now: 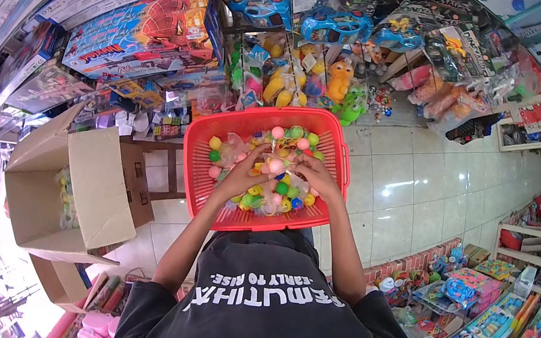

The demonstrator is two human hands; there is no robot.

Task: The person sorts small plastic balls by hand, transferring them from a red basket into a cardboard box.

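Note:
A red plastic basket (193, 177) in front of my body holds many small coloured balls and toys, some in clear plastic bags. Over its middle, my left hand (244, 173) has its fingers bent around the left side of a pink ball (276, 166) and clear wrapping. From the right, my right hand (316, 176) reaches to the same pink ball with its fingers curled inward. Below them lie a green ball (281, 188) and a blue one (297, 203). Small details between the fingertips are hard to make out.
An open cardboard box (97, 189) stands at the left. Boxed toys (143, 31) and hanging packets (335, 7) fill the shelves ahead. Tiled floor (419, 188) shows at the right, beside a low brick edge (406, 260) with more toys.

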